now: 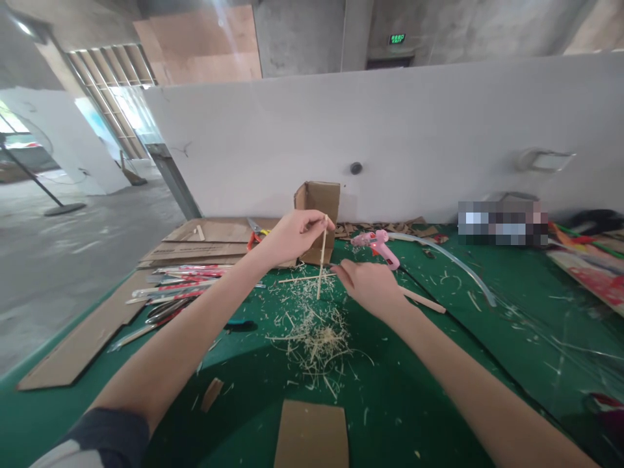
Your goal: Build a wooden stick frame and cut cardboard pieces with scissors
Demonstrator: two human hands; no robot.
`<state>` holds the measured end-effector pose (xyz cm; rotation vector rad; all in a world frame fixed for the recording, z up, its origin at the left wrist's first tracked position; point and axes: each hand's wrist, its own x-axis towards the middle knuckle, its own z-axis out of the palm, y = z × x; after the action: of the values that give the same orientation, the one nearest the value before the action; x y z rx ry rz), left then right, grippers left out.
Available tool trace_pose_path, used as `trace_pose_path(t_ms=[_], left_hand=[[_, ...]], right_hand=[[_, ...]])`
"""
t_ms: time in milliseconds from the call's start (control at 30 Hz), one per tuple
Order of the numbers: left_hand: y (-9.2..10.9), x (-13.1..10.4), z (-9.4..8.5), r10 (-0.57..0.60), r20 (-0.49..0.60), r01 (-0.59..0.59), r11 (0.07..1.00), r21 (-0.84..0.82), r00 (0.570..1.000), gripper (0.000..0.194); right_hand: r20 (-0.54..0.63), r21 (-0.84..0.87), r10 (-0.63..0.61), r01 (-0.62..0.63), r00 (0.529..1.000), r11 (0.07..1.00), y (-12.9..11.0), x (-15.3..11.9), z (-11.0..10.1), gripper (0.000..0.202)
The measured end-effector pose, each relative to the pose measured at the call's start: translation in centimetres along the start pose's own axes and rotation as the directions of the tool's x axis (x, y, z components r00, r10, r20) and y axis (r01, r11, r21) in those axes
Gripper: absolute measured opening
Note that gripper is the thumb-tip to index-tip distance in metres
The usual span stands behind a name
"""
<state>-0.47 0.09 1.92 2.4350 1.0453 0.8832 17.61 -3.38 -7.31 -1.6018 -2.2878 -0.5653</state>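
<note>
Pinched near its top end in my left hand [299,234], a thin wooden stick [322,263] points down almost upright over the table. My right hand [369,285] is closed beside the stick's middle. A small dark tip shows at its fingers against the stick, but what it belongs to is hidden. Below both hands, pale wood shavings [322,339] lie in a loose heap. Another thin stick [292,280] lies flat behind the upright one. A folded piece of cardboard [325,196] stands behind my left hand.
On the green table [409,396], a pink glue gun [380,247] lies right of my hands, near a clear tube [468,270]. To the left are packaged tools [182,286], orange-handled pliers [253,235] and cardboard strips [92,331]. A cardboard piece [312,434] lies in front; a white partition [414,143] stands behind.
</note>
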Motion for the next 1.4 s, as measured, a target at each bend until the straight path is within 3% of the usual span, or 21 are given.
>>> trace_pose_path(t_ms=[100, 300, 533, 867, 1033, 1233, 1400], left_hand=[[-0.1, 0.0, 0.1, 0.046, -0.011, -0.046, 0.999, 0.012, 0.999, 0.031], [-0.5, 0.1, 0.2, 0.051, -0.038, -0.050, 0.998, 0.028, 0.998, 0.027], [-0.7, 0.2, 0.2, 0.065, -0.037, -0.065, 0.998, -0.011, 0.997, 0.025], [-0.7, 0.2, 0.3, 0.072, -0.046, -0.071, 0.997, 0.016, 0.996, 0.028], [-0.8, 0.2, 0.3, 0.041, -0.041, -0.040, 0.999, 0.024, 0.998, 0.028], [-0.6, 0.1, 0.3, 0.060, -0.041, -0.060, 0.998, 0.011, 0.997, 0.027], [-0.7, 0.2, 0.4, 0.026, -0.041, -0.025, 0.999, 0.027, 0.999, 0.028]], right_hand=[[-0.067, -0.014, 0.054, -0.055, 0.996, 0.998, 0.2, 0.7, -0.7, 0.050], [0.070, 0.018, -0.085, 0.083, 0.994, 0.996, -0.5, -0.5, 1.2, 0.045], [-0.067, -0.058, 0.013, -0.017, 0.998, 0.998, -0.3, 0.2, 0.1, 0.051], [0.068, -0.039, 0.035, -0.032, 0.997, 0.999, -0.7, 0.2, -0.8, 0.046], [0.292, 0.026, -0.090, 0.087, 0.952, 0.996, -1.7, -0.7, 0.5, 0.042], [0.058, -0.009, 0.060, -0.060, 0.997, 0.998, -1.8, -0.3, 0.0, 0.050], [0.235, 0.032, -0.046, 0.040, 0.971, 0.999, -2.4, -1.1, 1.2, 0.045]])
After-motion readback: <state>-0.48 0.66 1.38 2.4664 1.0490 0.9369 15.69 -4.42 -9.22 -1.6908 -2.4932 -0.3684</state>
